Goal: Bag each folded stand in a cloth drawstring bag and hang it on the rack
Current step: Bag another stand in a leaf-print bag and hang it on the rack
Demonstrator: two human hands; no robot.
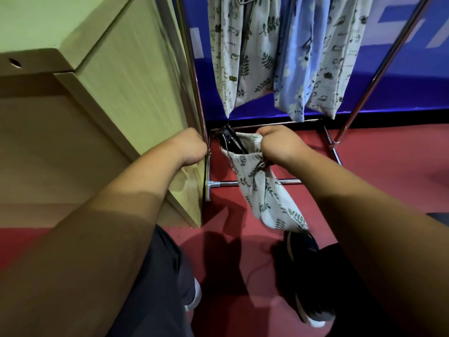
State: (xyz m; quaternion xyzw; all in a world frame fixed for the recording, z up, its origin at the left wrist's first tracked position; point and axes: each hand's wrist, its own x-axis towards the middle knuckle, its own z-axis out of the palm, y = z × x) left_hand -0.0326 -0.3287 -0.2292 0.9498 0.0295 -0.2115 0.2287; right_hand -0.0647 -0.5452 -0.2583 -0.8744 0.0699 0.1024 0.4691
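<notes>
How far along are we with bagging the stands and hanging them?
Done: several cloth bags already hang on the rack. In hand: the right hand grips a leaf-print bag with a black stand poking from its mouth; the left hand is fisted beside it, grasp unclear. Left: close this bag and hang it.

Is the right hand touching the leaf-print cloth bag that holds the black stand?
Touching. The head view shows the right hand gripping the gathered mouth of the leaf-print bag, which hangs down from that grip.
</notes>
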